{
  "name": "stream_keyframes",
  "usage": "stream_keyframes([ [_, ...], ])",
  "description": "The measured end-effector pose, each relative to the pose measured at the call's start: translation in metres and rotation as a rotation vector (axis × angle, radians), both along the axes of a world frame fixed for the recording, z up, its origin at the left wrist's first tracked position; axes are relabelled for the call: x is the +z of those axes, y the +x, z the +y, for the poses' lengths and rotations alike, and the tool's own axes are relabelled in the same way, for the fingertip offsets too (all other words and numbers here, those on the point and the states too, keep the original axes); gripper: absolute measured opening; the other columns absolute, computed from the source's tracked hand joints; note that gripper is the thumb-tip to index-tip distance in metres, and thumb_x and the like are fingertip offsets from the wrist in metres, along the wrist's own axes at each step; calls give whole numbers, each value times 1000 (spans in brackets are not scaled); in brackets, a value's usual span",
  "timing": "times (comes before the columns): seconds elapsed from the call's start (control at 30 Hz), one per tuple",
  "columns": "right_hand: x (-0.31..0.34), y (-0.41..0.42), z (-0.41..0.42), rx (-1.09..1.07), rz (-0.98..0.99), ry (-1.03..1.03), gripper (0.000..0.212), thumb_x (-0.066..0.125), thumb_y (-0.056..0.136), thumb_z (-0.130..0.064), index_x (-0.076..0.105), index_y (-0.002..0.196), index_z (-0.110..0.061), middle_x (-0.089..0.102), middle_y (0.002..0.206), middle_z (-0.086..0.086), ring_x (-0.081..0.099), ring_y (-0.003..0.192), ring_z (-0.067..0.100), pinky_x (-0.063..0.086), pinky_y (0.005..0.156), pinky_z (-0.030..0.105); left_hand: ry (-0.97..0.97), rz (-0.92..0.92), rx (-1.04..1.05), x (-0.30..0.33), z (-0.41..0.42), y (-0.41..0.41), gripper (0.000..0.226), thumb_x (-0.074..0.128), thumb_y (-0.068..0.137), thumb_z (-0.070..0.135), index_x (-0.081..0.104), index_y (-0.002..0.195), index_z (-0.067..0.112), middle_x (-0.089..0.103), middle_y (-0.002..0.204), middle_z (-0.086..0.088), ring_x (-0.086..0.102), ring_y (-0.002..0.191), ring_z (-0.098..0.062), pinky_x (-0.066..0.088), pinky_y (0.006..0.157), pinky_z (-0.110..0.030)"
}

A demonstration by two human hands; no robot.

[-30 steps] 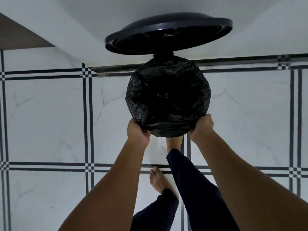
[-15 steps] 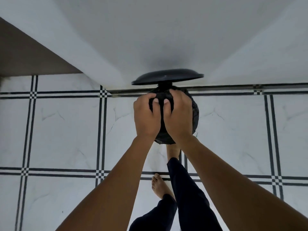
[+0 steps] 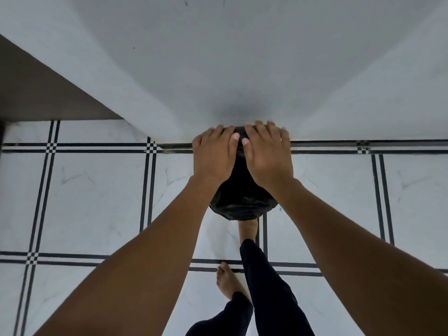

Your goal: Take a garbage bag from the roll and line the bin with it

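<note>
A small round bin [image 3: 242,214] stands on the tiled floor against the white wall, with a crinkled black garbage bag [image 3: 241,202] covering its top and near side. My left hand [image 3: 214,154] and my right hand [image 3: 268,154] lie palm down side by side on the bag-covered top. Their fingers are stretched out towards the far rim by the wall, and the thumbs almost touch in the middle. Neither hand visibly pinches anything. The bin's lid and the bag roll are not in sight.
The white wall [image 3: 242,69] rises right behind the bin. A dark brown surface [image 3: 36,93] fills the upper left. My bare feet [image 3: 228,282] and dark trouser legs [image 3: 269,287] are just in front of the bin on the floor [image 3: 92,195].
The raised black lid seen earlier is out of sight. Both hands moved from the near rim, over the top of the bin, to its far edge and flattened out.
</note>
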State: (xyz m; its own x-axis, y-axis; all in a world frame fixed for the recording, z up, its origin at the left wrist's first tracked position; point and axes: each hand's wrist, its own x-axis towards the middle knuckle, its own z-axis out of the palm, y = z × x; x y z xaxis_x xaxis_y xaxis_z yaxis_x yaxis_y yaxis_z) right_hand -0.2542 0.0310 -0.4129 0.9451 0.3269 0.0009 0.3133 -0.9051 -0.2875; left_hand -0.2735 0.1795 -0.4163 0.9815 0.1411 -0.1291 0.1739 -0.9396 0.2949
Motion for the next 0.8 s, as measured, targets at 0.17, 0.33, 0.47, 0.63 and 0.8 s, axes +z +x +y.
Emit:
stream_keyframes([
  [0.17, -22, -27, -9, -27, 86, -62, 55, 23, 105, -40, 49, 149, -20, 49, 154, 9, 39, 146, 30, 29, 118, 53, -24, 68, -42, -13, -4, -32, 68, 10, 102, 50, 46, 153, 23, 45, 159, -10, 35, 150, -30, 27, 121, -47],
  [0.33, -61, -59, -14, -6, 138, -73, 51, 27, 106, -37, 49, 149, -20, 47, 156, 8, 37, 147, 30, 35, 113, 52, -15, 129, -36, -51, -9, -67, 67, 12, 103, 52, 39, 157, 25, 32, 166, -12, 25, 155, -31, 24, 122, -48],
  [0.47, -109, -93, -25, 4, 208, -127, 52, 26, 105, -38, 46, 150, -20, 42, 159, 10, 32, 150, 31, 33, 116, 54, 65, 224, -78, -103, -14, -103, 63, 17, 106, 54, 31, 160, 26, 20, 170, -14, 15, 157, -34, 20, 124, -50],
  [0.63, -169, -127, -35, 46, 312, -179, 51, 37, 103, -36, 44, 151, -20, 37, 162, 13, 28, 151, 37, 31, 117, 58, 111, 293, -122, -163, -21, -134, 60, 27, 108, 53, 30, 160, 25, 20, 170, -17, 15, 157, -38, 19, 126, -53],
  [0.8, -193, -132, -36, 78, 333, -217, 57, 47, 101, -33, 37, 156, -19, 29, 165, 16, 20, 154, 39, 27, 119, 57, 118, 328, -142, -187, -22, -138, 62, 38, 108, 48, 21, 163, 25, 8, 172, -18, 4, 158, -39, 14, 127, -54],
])
